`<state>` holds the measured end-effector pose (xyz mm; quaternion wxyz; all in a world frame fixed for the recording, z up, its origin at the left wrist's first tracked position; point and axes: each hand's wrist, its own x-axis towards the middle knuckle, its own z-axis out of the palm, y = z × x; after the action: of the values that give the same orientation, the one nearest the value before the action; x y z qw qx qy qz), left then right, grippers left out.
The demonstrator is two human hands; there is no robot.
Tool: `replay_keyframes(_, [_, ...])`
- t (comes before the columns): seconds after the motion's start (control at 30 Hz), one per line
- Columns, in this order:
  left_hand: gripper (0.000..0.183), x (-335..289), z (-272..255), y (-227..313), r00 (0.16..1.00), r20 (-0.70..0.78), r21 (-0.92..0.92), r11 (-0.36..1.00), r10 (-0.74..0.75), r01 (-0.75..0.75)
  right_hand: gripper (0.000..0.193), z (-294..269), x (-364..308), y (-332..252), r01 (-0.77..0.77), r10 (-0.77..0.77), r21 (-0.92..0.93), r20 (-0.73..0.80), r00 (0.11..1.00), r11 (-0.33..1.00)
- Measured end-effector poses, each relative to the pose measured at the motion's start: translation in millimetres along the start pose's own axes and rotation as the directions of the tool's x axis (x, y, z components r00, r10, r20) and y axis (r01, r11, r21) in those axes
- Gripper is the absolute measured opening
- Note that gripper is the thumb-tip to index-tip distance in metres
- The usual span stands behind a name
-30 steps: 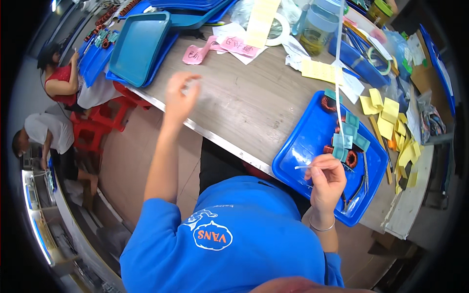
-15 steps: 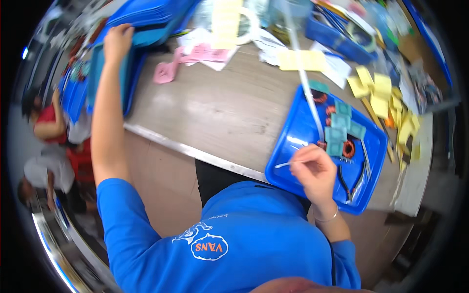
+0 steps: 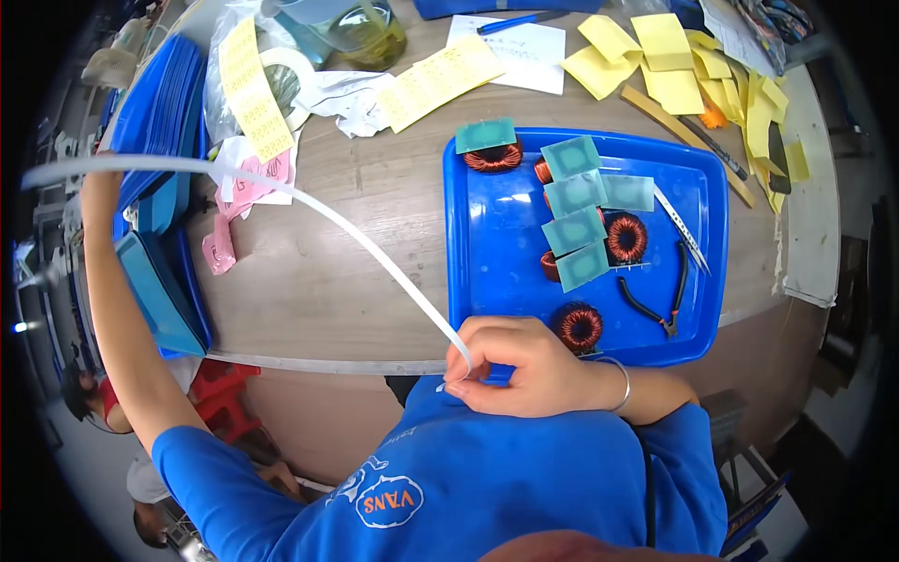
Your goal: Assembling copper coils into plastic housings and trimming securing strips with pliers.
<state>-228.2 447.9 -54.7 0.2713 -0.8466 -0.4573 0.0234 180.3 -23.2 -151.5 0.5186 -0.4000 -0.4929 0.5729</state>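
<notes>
From afar I see the right hand [image 3: 524,368] pinching a white strip [image 3: 358,232] near the blue tray [image 3: 496,262], while the left hand [image 3: 101,195] is by the stacked trays [image 3: 161,117], its grip I cannot tell.

The right hand [image 3: 520,370] pinches a curved white strip [image 3: 376,251].

A white strip [image 3: 376,254] arcs from the right fingers [image 3: 494,348]

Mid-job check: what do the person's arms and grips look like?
Short bright-blue fabric sleeves leave the forearms bare. The right grip is ungloved, with a thin, rounded silver-coloured bangle at its wrist. The partly hidden left grip shows no bangle.
</notes>
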Motion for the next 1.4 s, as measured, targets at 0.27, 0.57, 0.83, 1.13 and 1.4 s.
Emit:
replay_keyframes(0.27, [0.029,-45.5,-103.1,7.7,0.819,-0.447,-0.493,0.863,-0.36,0.111,0.011,-0.9,-7.0,-2.3,0.044,-0.044,0.019,-0.02,0.999,0.999])
replay_keyframes(0.57, [0.047,-194.7,-264.3,206.0,0.428,-0.876,0.026,0.906,0.225,-0.423,0.014,-3.5,-12.9,-15.5,0.171,-0.173,-0.047,-0.054,0.983,0.984])
replay_keyframes(0.83, [0.044,-266.8,-271.3,287.5,0.798,-0.573,-0.363,0.816,0.185,-0.45,0.013,-20.8,-40.0,-26.5,0.381,-0.385,-0.075,-0.307,0.871,0.922])
replay_keyframes(1.13, [0.018,-293.8,-188.2,403.3,0.928,-0.231,-0.583,0.722,0.292,-0.373,0.011,-13.3,-43.5,-40.0,0.335,-0.335,-0.049,-0.292,0.896,0.941])
replay_keyframes(1.4, [0.038,-268.0,-135.0,407.0,0.968,-0.188,-0.646,0.721,0.166,-0.25,0.01,-22.3,-46.8,-39.8,0.339,-0.381,-0.18,-0.327,0.865,0.923])
